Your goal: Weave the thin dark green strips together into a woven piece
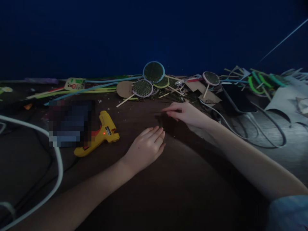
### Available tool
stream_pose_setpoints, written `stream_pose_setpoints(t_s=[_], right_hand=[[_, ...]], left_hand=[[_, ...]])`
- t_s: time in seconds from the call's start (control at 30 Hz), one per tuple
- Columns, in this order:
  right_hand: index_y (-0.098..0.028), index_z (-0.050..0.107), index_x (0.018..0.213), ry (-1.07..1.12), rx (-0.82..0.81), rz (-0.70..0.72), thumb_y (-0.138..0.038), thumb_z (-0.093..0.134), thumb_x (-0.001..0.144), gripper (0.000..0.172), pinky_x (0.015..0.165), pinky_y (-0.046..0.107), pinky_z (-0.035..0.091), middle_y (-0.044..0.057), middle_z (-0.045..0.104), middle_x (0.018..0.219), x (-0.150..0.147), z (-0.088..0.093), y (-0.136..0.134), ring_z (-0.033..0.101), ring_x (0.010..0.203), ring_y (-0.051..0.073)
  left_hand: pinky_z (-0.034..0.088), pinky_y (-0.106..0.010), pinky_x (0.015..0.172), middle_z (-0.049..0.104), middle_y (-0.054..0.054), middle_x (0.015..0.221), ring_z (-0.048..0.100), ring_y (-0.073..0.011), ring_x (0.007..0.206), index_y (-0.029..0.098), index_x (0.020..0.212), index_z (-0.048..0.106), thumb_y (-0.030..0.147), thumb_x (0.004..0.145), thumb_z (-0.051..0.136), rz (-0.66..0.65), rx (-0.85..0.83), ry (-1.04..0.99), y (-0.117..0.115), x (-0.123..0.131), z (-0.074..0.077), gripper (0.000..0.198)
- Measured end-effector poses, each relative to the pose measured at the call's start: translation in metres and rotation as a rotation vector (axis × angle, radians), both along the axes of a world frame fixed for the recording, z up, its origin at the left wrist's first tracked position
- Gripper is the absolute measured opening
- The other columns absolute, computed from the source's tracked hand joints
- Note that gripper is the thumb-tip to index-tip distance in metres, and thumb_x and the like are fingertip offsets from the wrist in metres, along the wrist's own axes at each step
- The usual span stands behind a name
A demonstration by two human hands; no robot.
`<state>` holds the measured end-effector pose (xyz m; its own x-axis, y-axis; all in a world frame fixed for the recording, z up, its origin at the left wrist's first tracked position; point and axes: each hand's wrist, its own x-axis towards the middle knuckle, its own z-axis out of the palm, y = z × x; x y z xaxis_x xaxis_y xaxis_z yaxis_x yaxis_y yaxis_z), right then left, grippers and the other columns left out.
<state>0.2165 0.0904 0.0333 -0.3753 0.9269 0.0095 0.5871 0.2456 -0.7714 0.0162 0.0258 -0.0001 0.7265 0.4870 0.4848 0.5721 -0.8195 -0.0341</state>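
Note:
My left hand (148,144) rests on the dark brown table, palm down, its fingers stretched out side by side; nothing shows in it. Just beyond and to its right, my right hand (181,112) reaches in with thumb and forefinger close together, as in a pinch. A faint dark line shows by those fingertips, too thin and dim to name. Left of my left hand lies a yellow hot glue gun (108,128) with a red light lit. Past my hands are small round discs on sticks, among them a blue-rimmed disc (154,72) and a lilac-rimmed disc (142,88).
A phone (238,98) with a cable lies at the right, near white paper scraps (284,99). Green pipe cleaners (258,81) and sticks line the back, against a dark blue wall. A white cable (59,157) curves along the left, beside a blurred-out object (72,122).

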Motion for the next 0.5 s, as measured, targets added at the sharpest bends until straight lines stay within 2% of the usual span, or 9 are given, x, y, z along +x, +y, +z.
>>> stream_pose_setpoints(t_s=[0.07,0.2,0.3,0.4,0.5], right_hand=[[-0.02,0.071,0.096,0.042,0.043,-0.009,-0.025,0.052,0.081,0.024,0.057,0.025,0.043,0.002,0.066,0.08,-0.004,-0.007,-0.005,0.055,0.059,0.01],[-0.019,0.071,0.089,0.097,0.072,-0.15,-0.028,0.056,0.079,0.02,0.062,0.028,0.046,0.003,0.067,0.086,-0.007,-0.017,-0.012,0.057,0.063,0.012],[-0.019,0.069,0.086,0.152,0.094,-0.205,-0.028,0.059,0.077,0.016,0.068,0.03,0.047,0.003,0.069,0.086,-0.007,-0.023,-0.015,0.061,0.07,0.015],[-0.021,0.068,0.085,0.135,0.147,-0.182,-0.028,0.057,0.08,0.014,0.078,0.032,0.047,0.002,0.07,0.088,-0.008,-0.027,-0.018,0.063,0.084,0.018],[-0.023,0.066,0.084,0.069,0.205,-0.116,-0.029,0.054,0.082,0.013,0.081,0.034,0.046,0.002,0.07,0.088,-0.008,-0.028,-0.019,0.061,0.088,0.019]], left_hand=[[0.051,-0.034,0.09,0.068,-0.012,0.109,0.064,-0.0213,0.102,0.006,0.101,0.066,0.018,0.088,0.048,0.001,-0.006,0.005,-0.001,0.0,0.0,0.025],[0.05,-0.035,0.091,0.068,-0.012,0.109,0.063,-0.0222,0.103,0.006,0.102,0.065,0.018,0.088,0.048,0.012,-0.018,0.011,-0.001,0.001,0.0,0.025],[0.051,-0.036,0.091,0.068,-0.011,0.108,0.063,-0.0223,0.102,0.006,0.101,0.066,0.017,0.088,0.047,0.011,-0.028,0.009,-0.002,0.001,0.001,0.025],[0.051,-0.036,0.091,0.068,-0.011,0.107,0.063,-0.0226,0.102,0.005,0.102,0.065,0.017,0.088,0.048,0.007,-0.032,-0.001,-0.001,0.001,0.002,0.025],[0.05,-0.036,0.092,0.068,-0.011,0.108,0.063,-0.0228,0.103,0.005,0.103,0.065,0.017,0.087,0.049,0.017,-0.061,-0.001,-0.001,0.001,0.003,0.025]])
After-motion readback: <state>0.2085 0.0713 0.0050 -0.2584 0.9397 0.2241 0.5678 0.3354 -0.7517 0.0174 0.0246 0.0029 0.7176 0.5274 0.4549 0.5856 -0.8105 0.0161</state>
